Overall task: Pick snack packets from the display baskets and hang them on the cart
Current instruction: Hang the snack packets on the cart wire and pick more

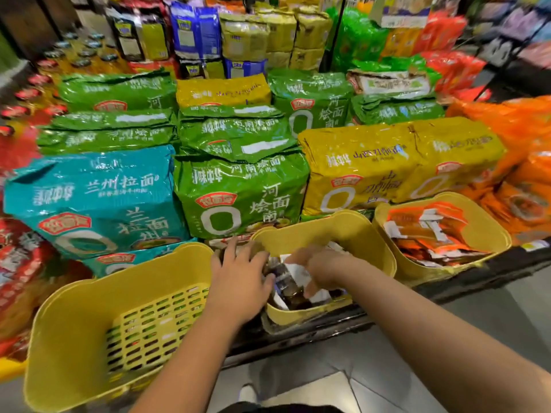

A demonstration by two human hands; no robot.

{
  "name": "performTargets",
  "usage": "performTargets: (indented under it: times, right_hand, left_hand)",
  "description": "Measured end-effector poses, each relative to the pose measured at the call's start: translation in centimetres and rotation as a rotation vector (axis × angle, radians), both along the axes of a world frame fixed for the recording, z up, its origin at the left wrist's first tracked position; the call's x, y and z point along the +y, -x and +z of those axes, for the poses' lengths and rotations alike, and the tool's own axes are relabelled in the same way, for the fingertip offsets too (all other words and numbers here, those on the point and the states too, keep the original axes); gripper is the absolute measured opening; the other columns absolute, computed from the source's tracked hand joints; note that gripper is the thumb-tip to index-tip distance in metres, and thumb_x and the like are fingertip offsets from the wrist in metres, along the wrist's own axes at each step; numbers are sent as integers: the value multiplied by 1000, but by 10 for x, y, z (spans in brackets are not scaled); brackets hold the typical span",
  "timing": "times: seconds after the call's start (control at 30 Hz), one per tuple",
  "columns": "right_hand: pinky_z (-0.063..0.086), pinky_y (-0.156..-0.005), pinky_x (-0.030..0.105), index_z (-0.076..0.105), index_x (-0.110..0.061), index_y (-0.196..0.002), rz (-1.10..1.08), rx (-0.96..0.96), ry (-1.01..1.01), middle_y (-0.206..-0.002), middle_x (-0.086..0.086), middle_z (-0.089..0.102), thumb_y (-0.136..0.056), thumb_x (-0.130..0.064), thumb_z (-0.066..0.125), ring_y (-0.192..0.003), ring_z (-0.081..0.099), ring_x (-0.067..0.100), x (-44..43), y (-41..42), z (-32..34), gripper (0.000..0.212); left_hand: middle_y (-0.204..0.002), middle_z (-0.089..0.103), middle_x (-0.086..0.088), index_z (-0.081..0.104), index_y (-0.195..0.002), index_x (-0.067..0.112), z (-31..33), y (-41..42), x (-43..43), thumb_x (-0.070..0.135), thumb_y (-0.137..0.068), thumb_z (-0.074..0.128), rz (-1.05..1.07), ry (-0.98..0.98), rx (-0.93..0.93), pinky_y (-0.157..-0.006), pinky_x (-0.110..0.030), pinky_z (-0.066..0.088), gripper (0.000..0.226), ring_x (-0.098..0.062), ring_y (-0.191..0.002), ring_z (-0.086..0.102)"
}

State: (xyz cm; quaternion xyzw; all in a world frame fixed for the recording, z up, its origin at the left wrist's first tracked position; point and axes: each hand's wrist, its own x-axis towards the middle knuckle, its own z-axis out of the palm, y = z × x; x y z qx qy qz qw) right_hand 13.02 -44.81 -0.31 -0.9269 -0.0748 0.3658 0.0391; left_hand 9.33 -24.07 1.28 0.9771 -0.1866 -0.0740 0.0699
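Three yellow baskets in a row: left basket [74,338], slotted wall showing; middle basket [343,225], holding dark snack packets [293,293] with white tops; right basket [489,231], holding orange packets [432,231]. Left hand [238,278] lies over the middle basket's left rim, grip apart, fingers straight, thumb against the dark snack packets; right hand [325,268] reaches down among the same packets, fingers bent and blurred, grip cannot be told. Behind the baskets, stacked: teal pack [89,192], green pack [241,192], yellow pack [357,168]
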Motion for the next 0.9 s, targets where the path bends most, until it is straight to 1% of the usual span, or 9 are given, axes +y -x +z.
performTargets:
  times: [0.1, 0.23, 0.3, 0.43, 0.57, 0.67, 0.77, 0.83, 0.9]
  right_hand:
    - [28, -119, 51, 10, -37, -159, 227, -6, 194, -166, -1, 17, -76, -48, 84, -150, 16, 33, 10, -11, -17, 111]
    - [31, -112, 48, 19, -33, -156, 321, -107, 259, -153, 6, 32, -73, -51, 84, -142, 27, 32, 18, -16, -28, 107]
    - [38, -108, 47, 32, -31, -151, 250, -106, 220, -148, 6, 40, -72, -48, 86, -139, 36, 31, 14, -19, -28, 97]
    - [50, -99, 42, 58, -26, -130, 68, -85, 118, -134, 4, 60, -81, -37, 81, -122, 58, 29, -11, -23, -11, 55]
    - [54, -84, 35, 64, -23, -126, -117, -128, 43, -120, 7, 68, -90, -30, 71, -105, 65, 27, -45, -17, 12, 37]
    - [50, -83, 31, 61, -21, -129, -247, -161, -105, -122, 7, 68, -93, -29, 69, -109, 63, 25, -70, -5, 33, 38]
    - [48, -81, 30, 53, -23, -138, -370, -299, -374, -124, 4, 64, -95, -25, 67, -110, 63, 25, -93, 8, 43, 46]
    - [54, -83, 36, 54, -25, -133, -493, -358, -621, -119, 0, 67, -94, -20, 69, -105, 66, 22, -104, 15, 41, 42]
    - [58, -82, 35, 60, -20, -119, -678, -347, -915, -111, -4, 73, -94, -14, 70, -98, 69, 17, -108, 23, 38, 28]
  left_hand:
    - [-161, 33, 7, 48, -144, 33, 0, -13, 7, 50, -98, 48, -26, 57, 5, -120, -53, 18, 48, -30, -155, 10]
    - [-144, 57, -1, 72, -117, 30, -8, -21, 15, 47, -83, 61, -62, 119, 13, -106, -62, 36, 39, -41, -143, 39]
    - [-147, 54, -1, 71, -119, 30, -7, -21, 12, 45, -86, 65, -55, 121, 21, -110, -60, 33, 37, -39, -145, 35]
    - [-158, 36, 9, 55, -138, 38, 2, -27, 3, 49, -99, 50, 1, 133, 33, -120, -45, 16, 42, -25, -154, 13]
    - [-150, 46, 9, 59, -134, 33, 3, -37, -12, 46, -99, 51, 75, 169, 19, -117, -42, 23, 39, -24, -150, 22]
    - [-130, 62, 5, 67, -120, 27, 0, -27, -26, 45, -92, 50, 123, 316, -45, -111, -46, 34, 37, -27, -137, 42]
    - [-121, 63, 5, 67, -117, 22, 2, -25, -45, 43, -96, 52, 133, 479, -59, -103, -37, 39, 33, -20, -122, 51]
    - [-119, 62, 11, 63, -122, 24, 9, -24, -62, 44, -100, 58, 201, 628, 27, -93, -27, 41, 30, -10, -114, 54]
    - [-114, 64, 16, 58, -125, 29, 19, -20, -79, 51, -89, 66, 333, 875, 241, -84, -21, 46, 42, 1, -100, 61]
